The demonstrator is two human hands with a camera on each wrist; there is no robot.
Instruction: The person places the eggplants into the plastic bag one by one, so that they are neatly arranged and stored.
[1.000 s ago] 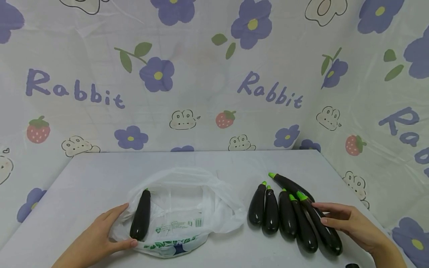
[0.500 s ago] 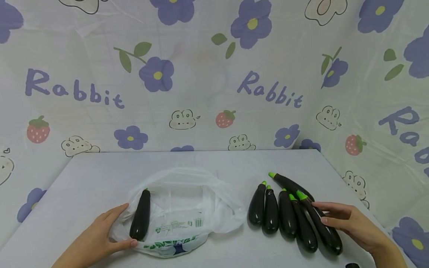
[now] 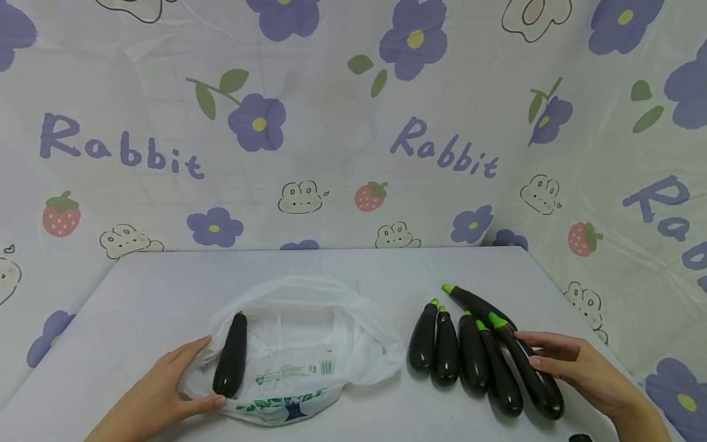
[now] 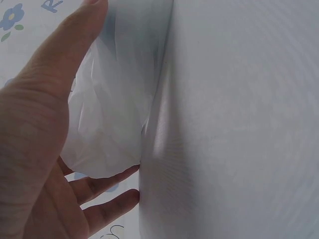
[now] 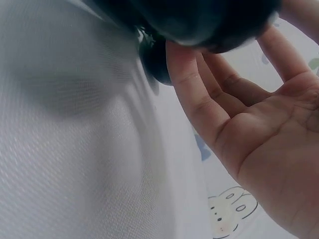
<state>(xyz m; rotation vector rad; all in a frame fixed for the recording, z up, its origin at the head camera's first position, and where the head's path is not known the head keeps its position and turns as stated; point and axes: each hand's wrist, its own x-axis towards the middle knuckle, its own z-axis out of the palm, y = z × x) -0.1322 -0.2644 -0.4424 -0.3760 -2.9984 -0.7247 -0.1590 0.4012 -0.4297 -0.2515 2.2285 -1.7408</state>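
Note:
A white plastic bag (image 3: pixel 298 334) with green print lies spread on the table. At its left side a dark eggplant (image 3: pixel 231 356) lies within the bag's opening. My left hand (image 3: pixel 160 383) touches the bag's left side, thumb at the front and fingers behind, spread apart; the bag (image 4: pixel 109 109) lies between them in the left wrist view. My right hand (image 3: pixel 580 368) touches the right side of the rightmost front eggplant (image 3: pixel 527 368) with extended fingers. In the right wrist view, fingers (image 5: pixel 202 99) reach the dark, blurred eggplant (image 5: pixel 214 22); part of their contact is hidden.
Several more glossy eggplants with green stems lie left of and behind the touched one, among them a slanted rear eggplant (image 3: pixel 475 302). A small dark object (image 3: pixel 580 438) is cut off at the lower frame edge. A patterned cloth (image 3: pixel 331 123) hangs behind the white table (image 3: pixel 182 276).

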